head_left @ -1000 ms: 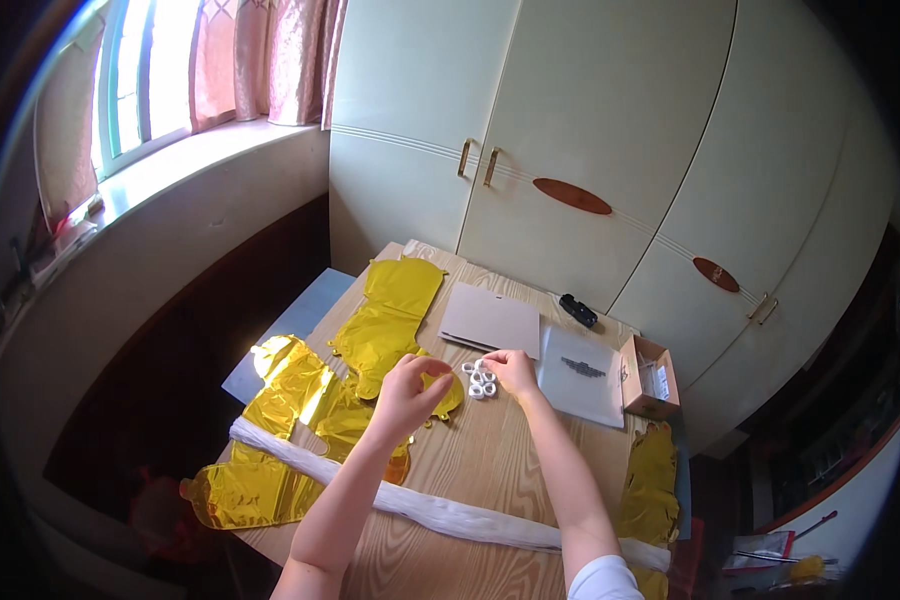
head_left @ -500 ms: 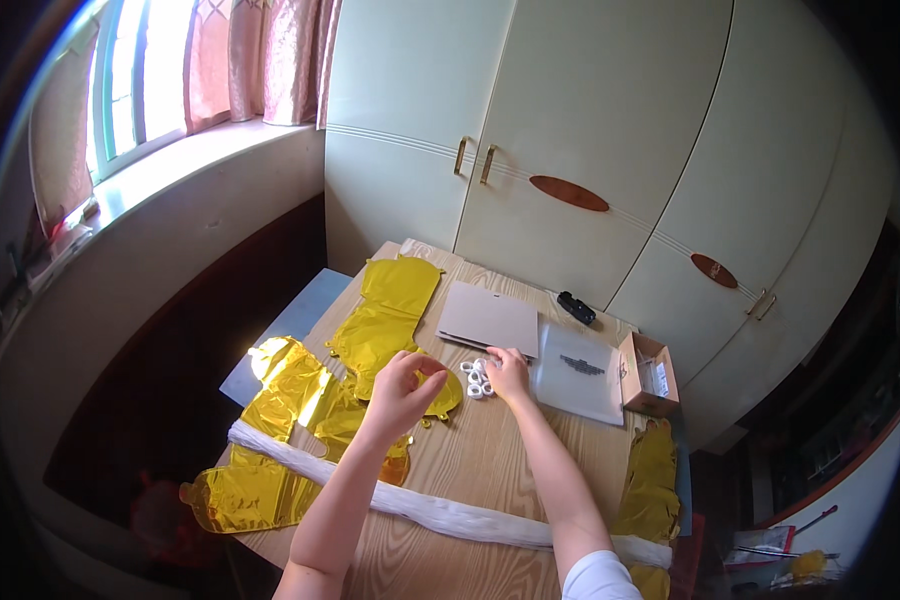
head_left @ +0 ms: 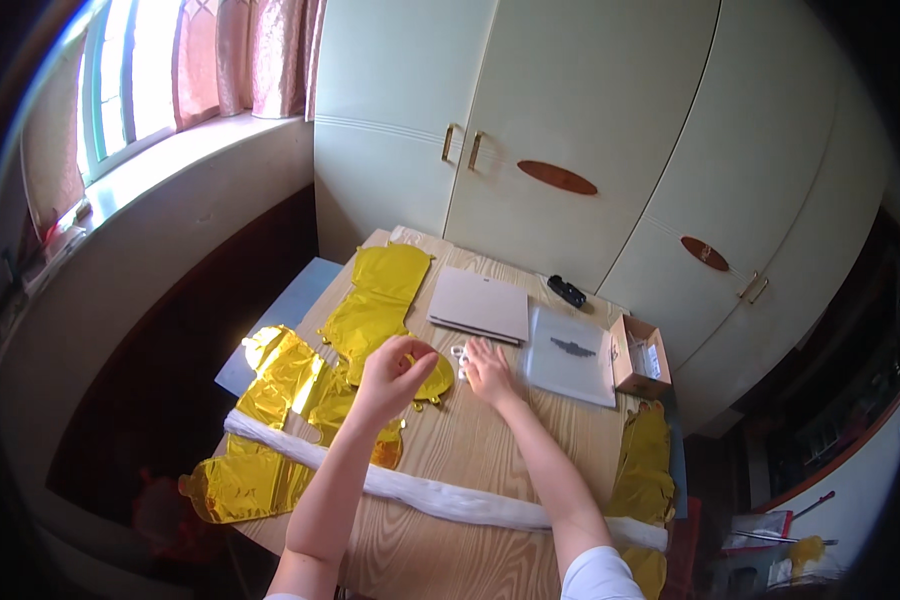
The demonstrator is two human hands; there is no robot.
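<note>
My right hand [head_left: 487, 372] lies with its fingers spread over a small group of white rings [head_left: 459, 360], covering most of them. Only a few rings show at the fingers' left edge. To the left, my left hand [head_left: 394, 374] is raised with its fingers curled toward the thumb; whatever it may hold is hidden. Behind and beside that hand, flat gold foil balloons [head_left: 368, 318] are spread over the wooden table [head_left: 450, 445]. A long white bundle of strands [head_left: 450, 496] runs across the near part of the table, passing below both forearms.
Beyond my hands lies a stack of flat pinkish-grey panels [head_left: 478, 302]. To its right are clear plastic sheets [head_left: 585, 375] with a dark pattern, an open cardboard box [head_left: 642, 370] and a black object [head_left: 567, 291]. More gold foil [head_left: 642, 465] hangs at the right edge.
My right hand has gone from fingertips at the rings to lying spread over them, hiding most. The left hand stays curled. The whole view has shifted slightly.
</note>
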